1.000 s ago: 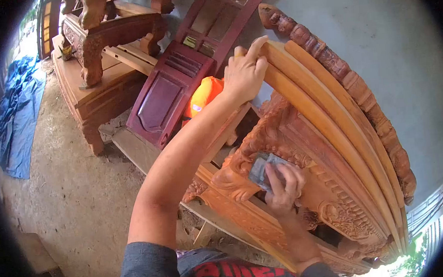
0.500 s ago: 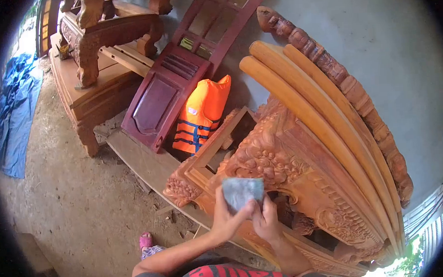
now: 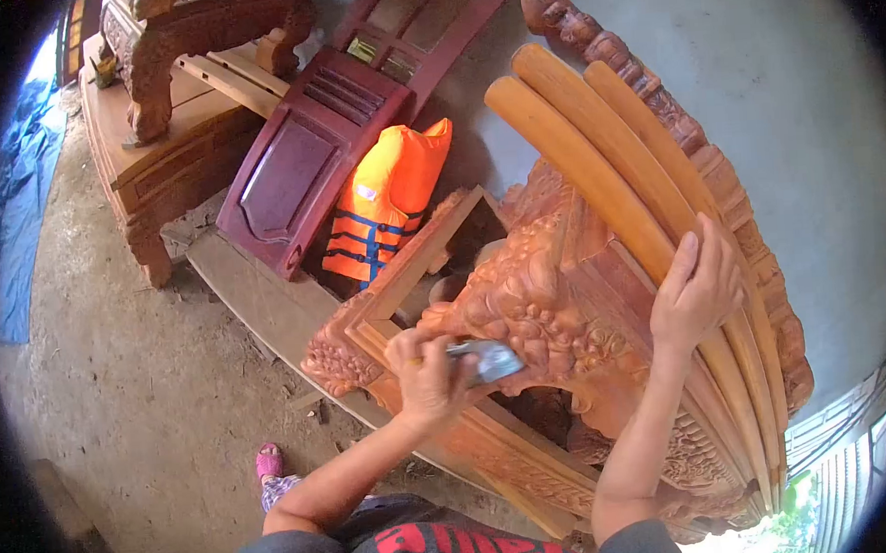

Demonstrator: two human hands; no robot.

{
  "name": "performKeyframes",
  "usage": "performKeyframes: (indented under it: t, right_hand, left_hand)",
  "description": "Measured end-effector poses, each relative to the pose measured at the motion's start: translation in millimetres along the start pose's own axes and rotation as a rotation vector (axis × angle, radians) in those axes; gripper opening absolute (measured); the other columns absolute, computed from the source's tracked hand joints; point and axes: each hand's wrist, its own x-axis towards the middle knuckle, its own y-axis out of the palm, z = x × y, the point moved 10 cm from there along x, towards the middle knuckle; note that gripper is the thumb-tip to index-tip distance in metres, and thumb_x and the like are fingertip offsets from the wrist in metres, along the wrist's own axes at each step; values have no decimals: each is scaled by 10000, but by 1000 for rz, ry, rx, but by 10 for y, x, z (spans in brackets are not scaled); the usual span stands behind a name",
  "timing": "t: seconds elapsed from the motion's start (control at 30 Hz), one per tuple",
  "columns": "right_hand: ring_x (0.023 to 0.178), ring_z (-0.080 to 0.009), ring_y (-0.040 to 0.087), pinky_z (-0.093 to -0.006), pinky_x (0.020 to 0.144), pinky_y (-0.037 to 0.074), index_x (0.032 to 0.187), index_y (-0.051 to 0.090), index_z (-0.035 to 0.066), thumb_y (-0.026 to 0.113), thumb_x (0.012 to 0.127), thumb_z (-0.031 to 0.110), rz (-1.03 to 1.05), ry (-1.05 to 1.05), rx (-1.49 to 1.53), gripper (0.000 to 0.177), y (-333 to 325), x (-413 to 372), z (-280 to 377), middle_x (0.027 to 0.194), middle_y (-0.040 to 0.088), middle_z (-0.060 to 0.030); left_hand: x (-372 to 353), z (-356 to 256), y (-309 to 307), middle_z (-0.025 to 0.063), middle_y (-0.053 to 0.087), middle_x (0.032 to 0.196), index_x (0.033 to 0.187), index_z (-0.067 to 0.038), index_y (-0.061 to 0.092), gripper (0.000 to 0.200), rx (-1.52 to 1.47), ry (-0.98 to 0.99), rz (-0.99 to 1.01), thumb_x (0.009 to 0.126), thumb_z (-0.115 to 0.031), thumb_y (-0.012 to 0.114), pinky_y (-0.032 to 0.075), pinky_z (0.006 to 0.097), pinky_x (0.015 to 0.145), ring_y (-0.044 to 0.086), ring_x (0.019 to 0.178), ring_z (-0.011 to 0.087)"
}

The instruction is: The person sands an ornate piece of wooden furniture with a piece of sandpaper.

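Note:
My left hand is closed on a grey-blue folded sheet, blurred at one edge, above the front of a carved wooden piece. My right hand rests on the long smooth orange-brown wooden rails lying on top of that piece, its fingers spread a little over them. Nothing shows in my right hand. Beyond the rails, a knobbly carved wooden strip leans along the wall.
An orange life jacket stands against a dark red door panel. More carved furniture is at the upper left, near a blue tarp. A pink shoe is on the dirt floor.
My right hand has left the sheet and moved right onto the rails. My left hand has kept the sheet and shifted slightly left. The whole view has shifted a little.

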Motion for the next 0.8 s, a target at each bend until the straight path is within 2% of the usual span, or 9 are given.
performKeyframes:
  t: [0.03,0.13,0.27,0.33,0.5,0.57,0.7,0.77,0.8]
  right_hand:
    - [1083,-292,594,-453,917,410,1258,648,140,465,1039,359,-3,5,2,360,-1,6,4,1179,665,-62]
    - [1075,-287,599,-453,904,410,1257,652,140,470,1036,350,2,5,0,354,-10,-10,16,1173,668,-61]
    - [1081,-287,598,-442,903,412,1247,662,138,462,1036,321,-3,18,31,343,-3,9,24,1172,672,-63]
    - [1088,-288,595,-439,907,413,1247,663,134,460,1035,312,3,14,20,343,3,2,25,1169,673,-64]
    - [1092,-299,591,-440,918,415,1248,666,122,458,1034,294,-29,-26,10,345,-19,33,80,1162,676,-72]
    - [1087,-304,593,-444,923,417,1242,670,111,455,1034,279,0,13,10,343,0,28,71,1159,675,-83]
    - [1086,-306,594,-439,927,420,1236,671,96,450,1034,258,10,24,6,341,19,41,94,1163,675,-93]
    - [1084,-306,594,-432,938,420,1235,669,80,451,1032,248,3,19,45,342,16,43,96,1170,676,-96]
    - [1084,-306,594,-432,938,420,1235,669,80,451,1032,248,7,23,37,342,22,38,81,1170,676,-96]
  left_hand:
    - [-33,209,-4,125,517,1023,1119,-48,548,365,3,-165,30,842,-191,739,366,461,849,476,969,326]
    - [95,290,56,117,534,1038,1108,-56,556,340,-247,-267,-111,860,-235,704,347,459,842,487,964,321]
    - [778,24,81,142,521,1002,1098,-30,533,315,-328,-262,-136,904,-244,659,354,436,836,487,955,339]
    - [998,-65,225,161,505,968,1067,-20,529,252,-317,-276,119,952,-233,598,374,430,809,493,922,353]
    - [504,373,198,172,506,943,1044,-18,536,241,-431,-341,87,1005,-256,547,417,447,800,515,895,365]
    - [325,557,308,175,511,948,1039,-13,539,251,-475,-558,231,1022,-263,533,424,444,827,522,920,368]
    - [713,647,594,212,541,983,1045,-19,555,362,-533,-548,327,1038,-374,485,424,471,852,548,975,401]
    - [935,684,961,245,565,1005,1038,-12,561,437,-548,-553,542,1030,-439,469,425,475,868,557,1016,423]
    - [1083,720,1117,254,583,1000,1037,-8,571,458,-520,-526,549,1026,-454,468,432,480,868,565,1015,434]
